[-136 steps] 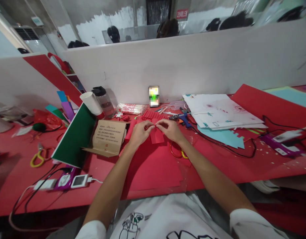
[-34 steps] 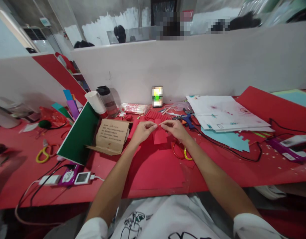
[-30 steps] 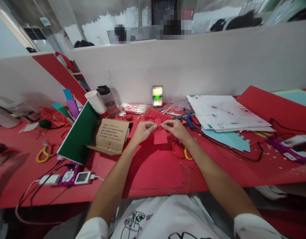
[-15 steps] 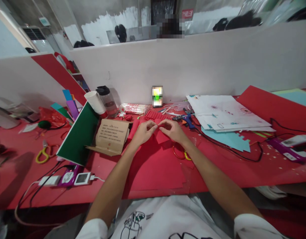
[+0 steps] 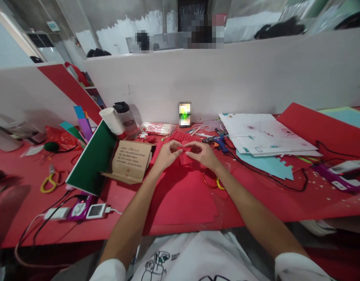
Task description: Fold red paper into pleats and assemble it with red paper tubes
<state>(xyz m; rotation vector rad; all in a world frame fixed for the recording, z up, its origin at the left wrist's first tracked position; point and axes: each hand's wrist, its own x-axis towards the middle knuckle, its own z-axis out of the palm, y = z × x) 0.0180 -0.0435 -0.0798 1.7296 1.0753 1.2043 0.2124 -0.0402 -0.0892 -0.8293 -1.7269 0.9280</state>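
Observation:
My left hand (image 5: 169, 154) and my right hand (image 5: 202, 153) meet over the middle of the desk, thumbs and fingertips pinched. Between them is a piece of red paper (image 5: 185, 160), partly hidden by the fingers. Just behind the hands lies pleated red paper (image 5: 182, 135). A large red paper sheet (image 5: 182, 201) is spread flat on the desk below my wrists. Scissors with red and yellow handles (image 5: 219, 184) lie beside my right forearm, which covers part of them.
To the left stand an open cardboard box (image 5: 131, 158), a green board (image 5: 92, 166) and a water bottle (image 5: 127, 121). A phone (image 5: 185, 115) leans on the partition. A blue glue gun (image 5: 222, 143) with its cable and white printed sheets (image 5: 264, 132) lie to the right.
The fingertips of both hands have shifted slightly on the red paper, and the right fingers reach a little further left. The camera view has moved slightly.

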